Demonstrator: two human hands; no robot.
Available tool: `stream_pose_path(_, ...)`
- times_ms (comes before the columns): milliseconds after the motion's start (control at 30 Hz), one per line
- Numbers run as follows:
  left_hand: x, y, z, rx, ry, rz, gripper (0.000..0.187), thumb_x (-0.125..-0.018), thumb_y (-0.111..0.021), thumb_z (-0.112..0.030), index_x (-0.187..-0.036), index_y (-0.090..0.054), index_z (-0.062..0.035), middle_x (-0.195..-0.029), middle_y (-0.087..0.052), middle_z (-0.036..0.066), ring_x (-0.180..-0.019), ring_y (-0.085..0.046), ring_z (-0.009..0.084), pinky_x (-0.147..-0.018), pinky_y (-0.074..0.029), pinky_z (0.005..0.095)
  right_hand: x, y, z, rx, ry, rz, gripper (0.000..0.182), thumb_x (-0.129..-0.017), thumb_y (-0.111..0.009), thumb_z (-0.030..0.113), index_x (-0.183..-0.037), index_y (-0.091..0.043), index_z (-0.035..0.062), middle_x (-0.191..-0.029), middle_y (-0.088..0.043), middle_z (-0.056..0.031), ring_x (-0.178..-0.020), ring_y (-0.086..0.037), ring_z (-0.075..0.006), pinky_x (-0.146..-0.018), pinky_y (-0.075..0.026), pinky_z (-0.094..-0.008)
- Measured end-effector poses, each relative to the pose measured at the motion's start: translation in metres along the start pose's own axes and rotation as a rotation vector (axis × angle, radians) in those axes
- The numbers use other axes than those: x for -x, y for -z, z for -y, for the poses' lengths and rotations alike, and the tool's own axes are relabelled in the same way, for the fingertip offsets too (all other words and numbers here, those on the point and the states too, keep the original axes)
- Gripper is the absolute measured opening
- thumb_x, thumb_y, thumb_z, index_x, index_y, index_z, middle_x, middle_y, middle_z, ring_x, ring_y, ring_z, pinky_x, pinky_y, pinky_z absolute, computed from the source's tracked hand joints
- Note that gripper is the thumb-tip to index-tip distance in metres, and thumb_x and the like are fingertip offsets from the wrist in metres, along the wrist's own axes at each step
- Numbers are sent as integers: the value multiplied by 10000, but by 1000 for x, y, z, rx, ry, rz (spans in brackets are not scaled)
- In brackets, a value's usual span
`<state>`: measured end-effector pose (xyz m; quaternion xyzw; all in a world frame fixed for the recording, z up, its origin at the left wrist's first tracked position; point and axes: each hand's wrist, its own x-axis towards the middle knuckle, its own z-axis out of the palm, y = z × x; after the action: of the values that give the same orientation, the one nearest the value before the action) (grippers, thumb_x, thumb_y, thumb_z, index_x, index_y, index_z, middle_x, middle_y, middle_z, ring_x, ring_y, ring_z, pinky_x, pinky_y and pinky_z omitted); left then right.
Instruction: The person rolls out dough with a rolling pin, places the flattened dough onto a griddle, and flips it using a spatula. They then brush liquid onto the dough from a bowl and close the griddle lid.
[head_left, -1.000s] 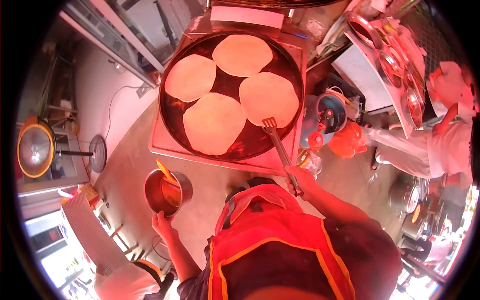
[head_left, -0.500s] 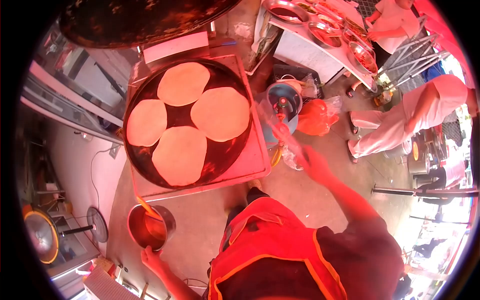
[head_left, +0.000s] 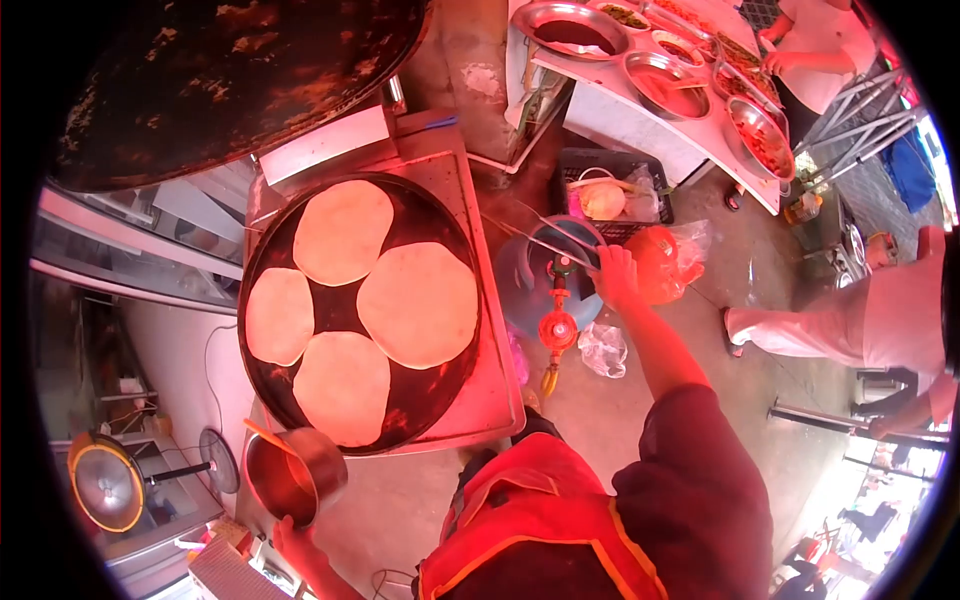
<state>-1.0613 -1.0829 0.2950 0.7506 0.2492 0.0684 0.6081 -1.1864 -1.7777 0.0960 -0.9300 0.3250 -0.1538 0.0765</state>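
A round black griddle (head_left: 455,245) carries several pale flatbreads (head_left: 417,304). My left hand (head_left: 290,541) grips the near edge of a small metal pot (head_left: 318,460) just below the griddle; an orange-handled utensil (head_left: 262,434) stands in the pot. My right hand (head_left: 615,274) is stretched out to the right of the griddle, over a blue gas cylinder (head_left: 525,285). It is closed on the thin metal handle of a spatula (head_left: 540,243), which points left toward the griddle stand. I wear an orange apron (head_left: 530,520).
A red regulator (head_left: 558,327) sits on the cylinder, an orange bag (head_left: 668,262) beside it. A table (head_left: 640,125) with metal bowls of food stands at top right, with people in white around it. A second large dark pan (head_left: 230,75) lies at top left.
My right hand has drawn the spatula off the griddle and swung it right, over the gas cylinder. The view has turned, so the griddle sits further left. My left hand stays on the pot.
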Motion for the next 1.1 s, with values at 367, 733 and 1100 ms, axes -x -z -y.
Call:
stream_pose_path(367,21,-124,-60,-211,-118,469,104,-885,-575,-95,-932,-640,-29,-791,-607,-5,-691,-520,70,-608,-411,223,-30,149,243,-916,459,355,690,-811,-737,301,-1369,-423,46,-1289,-520,-165,-1140,-521,-317,-956,-444,-395)
stream_pose_path(733,-63,-185,-70,-366,-555,865,185,-891,-538,-96,-800,-541,64,-606,-560,94,-522,-579,184,-503,-463,317,34,100,442,-488,627,123,332,-842,-627,338,-1049,-621,78,-1056,-600,-131,-986,-568,-325,-854,-457,-449)
stream_pose_path(1100,-167,-194,-48,-471,-1054,966,258,-884,-570,-157,-727,-525,43,-634,-551,213,-556,-564,310,-540,-442,418,50,162,507,-824,-37,227,292,-921,-602,287,-1103,-617,58,-806,-661,-41,-723,-633,-207,-639,-512,-339)
